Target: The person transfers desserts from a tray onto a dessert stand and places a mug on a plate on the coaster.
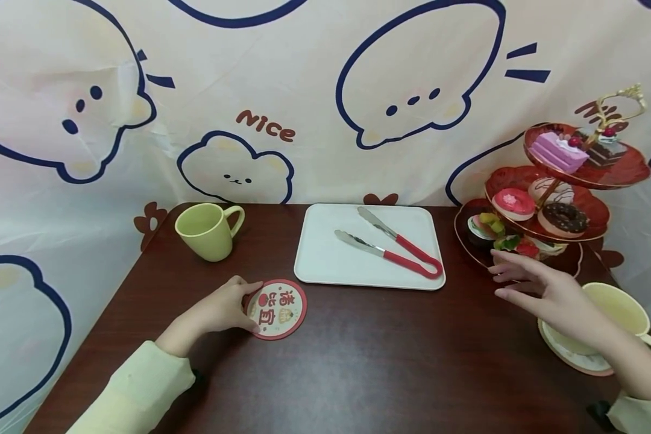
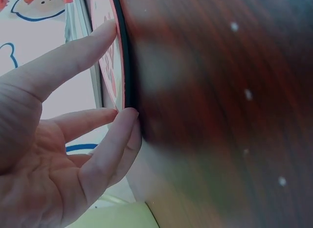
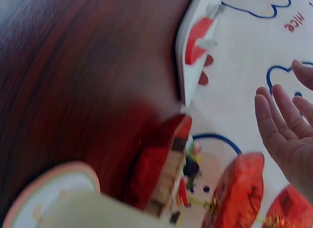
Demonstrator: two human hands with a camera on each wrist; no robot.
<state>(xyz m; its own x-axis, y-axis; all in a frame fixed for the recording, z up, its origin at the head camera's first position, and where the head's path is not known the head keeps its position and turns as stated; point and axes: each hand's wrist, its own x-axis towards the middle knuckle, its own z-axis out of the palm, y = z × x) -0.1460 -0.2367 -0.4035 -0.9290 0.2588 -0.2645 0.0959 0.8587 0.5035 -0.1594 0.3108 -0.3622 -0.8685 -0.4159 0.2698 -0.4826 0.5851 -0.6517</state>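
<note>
On the table, my left hand (image 1: 225, 307) grips the left side of a round coaster (image 1: 284, 310) with a red rim and printed characters. In the left wrist view, the thumb and fingertips sit on the edge of the coaster (image 2: 120, 57). My right hand (image 1: 553, 295) is raised with loosely extended fingers and nothing in it, in front of the three-tier cake stand (image 1: 602, 223). Partly behind that forearm, a yellow cup (image 1: 624, 307) stands on another round coaster (image 1: 572, 355). The right wrist view shows the open right hand (image 3: 293, 125) beside the red tiers.
A white tray (image 1: 320, 259) at the back middle holds red-handled tongs (image 1: 407, 259). Left of it stands a yellow-green mug (image 1: 206, 232). Toy cakes and a chocolate donut (image 1: 564, 218) fill the stand. A printed cloth (image 1: 314, 78) hangs behind the table.
</note>
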